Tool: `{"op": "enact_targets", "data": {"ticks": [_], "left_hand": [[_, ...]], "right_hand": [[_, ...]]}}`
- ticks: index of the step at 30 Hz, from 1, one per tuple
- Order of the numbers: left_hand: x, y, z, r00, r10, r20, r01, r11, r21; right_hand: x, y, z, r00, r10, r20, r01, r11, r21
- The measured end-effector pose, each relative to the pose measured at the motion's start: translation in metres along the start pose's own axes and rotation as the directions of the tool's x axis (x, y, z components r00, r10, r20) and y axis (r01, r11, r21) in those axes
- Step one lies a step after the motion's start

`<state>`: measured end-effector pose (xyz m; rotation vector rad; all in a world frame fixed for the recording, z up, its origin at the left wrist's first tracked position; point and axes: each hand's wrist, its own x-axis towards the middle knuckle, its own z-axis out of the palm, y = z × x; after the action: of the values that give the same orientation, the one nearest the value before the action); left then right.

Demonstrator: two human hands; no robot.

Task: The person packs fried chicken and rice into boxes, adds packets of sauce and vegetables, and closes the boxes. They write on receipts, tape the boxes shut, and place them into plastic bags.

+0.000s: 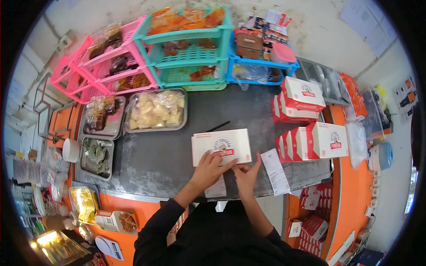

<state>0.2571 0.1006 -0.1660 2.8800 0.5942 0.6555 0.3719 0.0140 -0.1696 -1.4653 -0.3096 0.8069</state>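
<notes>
A white cardboard food box [235,141] with a printed logo lies on the dark metal worktop in front of me. My left hand [209,169] rests on the near part of its top, fingers stretched out, one pointing toward my right hand. Against the near right corner of the box is my right hand [246,176], fingers apart, one raised beside the box's right edge. A printed receipt [216,188] is partly under my left wrist, and a longer receipt [275,172] lies right of my right hand. Behind the box sits a black pen [218,126].
Red-and-white boxes [328,141] are grouped at the right. A steel tray [156,129] of pale bagged pieces and a tray of leaves [96,156] stand at the left. Teal racks [188,54], pink racks [116,71] and a blue rack [259,66] line the wall.
</notes>
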Motion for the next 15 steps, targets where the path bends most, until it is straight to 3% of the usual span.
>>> {"op": "enact_targets", "data": {"ticks": [1,2,3,4,5,6,7,8,9,10,11,12,13,15], "left_hand": [[0.002,-0.001,-0.001,1.0,-0.02,-0.006,0.02,1.0,0.014],[0.003,0.0,0.0,0.999,-0.036,-0.005,0.035,0.994,-0.1],[0.002,0.001,-0.001,0.998,-0.067,-0.008,0.064,0.977,-0.203],[0.003,0.003,-0.004,0.994,-0.094,-0.062,0.076,0.966,-0.246],[0.002,0.007,-0.004,0.99,-0.127,-0.058,0.108,0.961,-0.255],[-0.001,0.014,0.0,0.966,-0.259,0.011,0.244,0.894,-0.374],[-0.009,0.016,0.004,0.921,-0.383,0.067,0.367,0.798,-0.478],[-0.025,0.021,-0.004,0.919,-0.376,-0.12,0.289,0.848,-0.445],[-0.046,0.025,-0.024,0.859,-0.486,-0.162,0.345,0.783,-0.518],[-0.068,0.026,-0.045,0.794,-0.572,-0.206,0.368,0.722,-0.587],[-0.101,0.03,-0.051,0.656,-0.705,-0.272,0.5,0.675,-0.543],[-0.139,0.037,-0.053,0.498,-0.801,-0.334,0.614,0.597,-0.516],[-0.176,0.048,-0.046,0.189,-0.897,-0.4,0.65,0.42,-0.634],[-0.244,0.055,-0.045,-0.337,-0.774,-0.536,0.705,0.17,-0.688]], "right_hand": [[0.005,0.019,-0.007,0.998,0.058,-0.019,-0.06,0.99,-0.127],[0.001,0.012,-0.007,0.99,0.135,-0.042,-0.141,0.97,-0.199],[0.004,0.031,-0.015,1.0,0.004,-0.019,-0.01,0.955,-0.296],[0.019,0.072,-0.031,0.997,-0.077,-0.017,0.07,0.964,-0.256],[0.019,0.087,-0.043,0.998,-0.057,-0.017,0.047,0.928,-0.371],[0.017,0.105,-0.049,0.98,-0.188,0.065,0.196,0.968,-0.156],[0.001,0.084,-0.038,0.991,-0.13,0.029,0.129,0.887,-0.444],[-0.003,0.09,-0.04,0.987,-0.113,0.117,0.157,0.852,-0.499],[-0.02,0.081,-0.032,0.947,-0.194,0.254,0.313,0.731,-0.607],[-0.03,0.082,-0.012,0.933,-0.176,0.315,0.339,0.728,-0.596],[-0.043,0.085,0.009,0.836,-0.044,0.547,0.401,0.73,-0.554],[-0.059,0.087,0.03,0.681,0.092,0.726,0.445,0.735,-0.511],[-0.076,0.088,0.06,0.506,0.121,0.854,0.522,0.745,-0.415],[-0.111,0.086,0.131,0.111,0.162,0.98,0.689,0.699,-0.194]]}}
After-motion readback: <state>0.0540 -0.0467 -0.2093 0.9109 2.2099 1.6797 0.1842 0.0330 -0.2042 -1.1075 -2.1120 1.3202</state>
